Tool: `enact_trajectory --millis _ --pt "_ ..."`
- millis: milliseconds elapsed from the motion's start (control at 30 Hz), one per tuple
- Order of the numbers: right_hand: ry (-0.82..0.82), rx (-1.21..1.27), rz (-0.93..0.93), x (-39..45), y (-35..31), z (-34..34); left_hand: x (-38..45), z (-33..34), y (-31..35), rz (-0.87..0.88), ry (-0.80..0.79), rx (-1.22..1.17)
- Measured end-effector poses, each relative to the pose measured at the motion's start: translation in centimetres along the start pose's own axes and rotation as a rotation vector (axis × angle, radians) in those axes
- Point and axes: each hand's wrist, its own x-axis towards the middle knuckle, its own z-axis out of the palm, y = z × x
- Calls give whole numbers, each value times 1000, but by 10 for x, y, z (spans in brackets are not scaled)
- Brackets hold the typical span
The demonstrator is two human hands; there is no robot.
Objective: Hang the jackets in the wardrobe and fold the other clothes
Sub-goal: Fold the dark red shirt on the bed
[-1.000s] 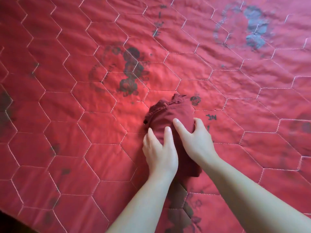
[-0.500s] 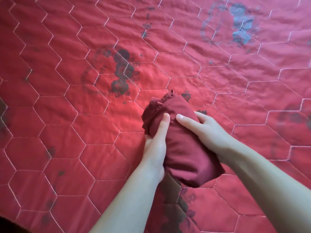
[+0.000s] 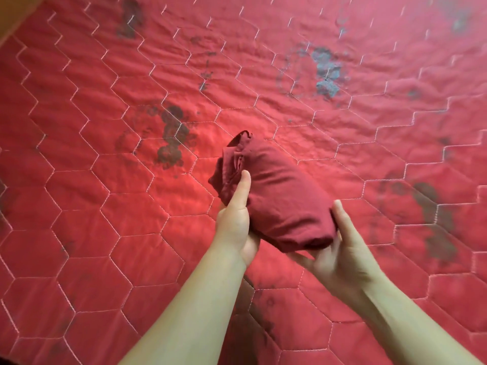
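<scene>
Dark red folded garment (image 3: 279,201), rolled into a compact bundle, was off the bed at frame centre, tilted from upper left to lower right. A second before it lay pressed flat on the quilt under both palms; half a second before it was partly raised. Now it was clear of the surface, carried.

Left hand (image 3: 235,219) gripped the bundle's left side, thumb up along the cloth, fingers hidden beneath. Right hand (image 3: 342,246) cupped the lower right end from below, thumb on its edge.

Red quilt (image 3: 105,206) with white hexagon stitching and dark worn blotches filled the frame; view had shifted.

Judgement: folding of this piece looked done; lifting suggested it was being moved to be put away. No jackets or wardrobe visible.
</scene>
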Motion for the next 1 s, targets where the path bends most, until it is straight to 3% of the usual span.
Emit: enact_trajectory --millis 100,233,333,467,600,900,1000 --pt "9 13 -100 -11 -4 11 -17 16 -8 37 13 -40" --pt "8 -160 -198 -31 -33 17 -39 28 -5 12 -74 -58" --pt "24 -214 -199 -57 -62 16 -61 45 5 28 -112 -8" --pt "-29 -234 -201 -110 -107 11 -104 84 14 41 -141 72" --pt "-67 -257 -312 -175 -158 20 -160 131 28 71 -269 101" --pt "-164 -414 -594 -327 -258 87 -309 199 105 212 -337 552" --pt "-177 -493 -685 -372 -275 115 -355 203 145 381 -271 625"
